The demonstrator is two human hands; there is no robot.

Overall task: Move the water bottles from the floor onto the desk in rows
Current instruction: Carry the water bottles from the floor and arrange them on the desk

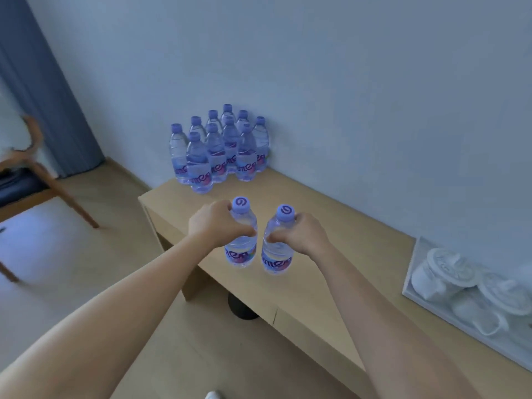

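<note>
My left hand [214, 224] grips a clear water bottle [241, 251] with a purple cap just below its neck. In my right hand [302, 233] I hold a second bottle [277, 259] the same way. Both bottles stand upright, side by side, over the middle of the light wooden desk [331, 254]; whether their bases touch the top I cannot tell. Several more bottles [218, 148] stand in rows at the far end of the desk against the wall.
A white tray [414, 263] holding upturned white cups lies on the desk at the right. A wooden chair [31, 174] stands at the left by a blue curtain [43, 82]. A dark round object [241, 308] sits on the floor under the desk edge.
</note>
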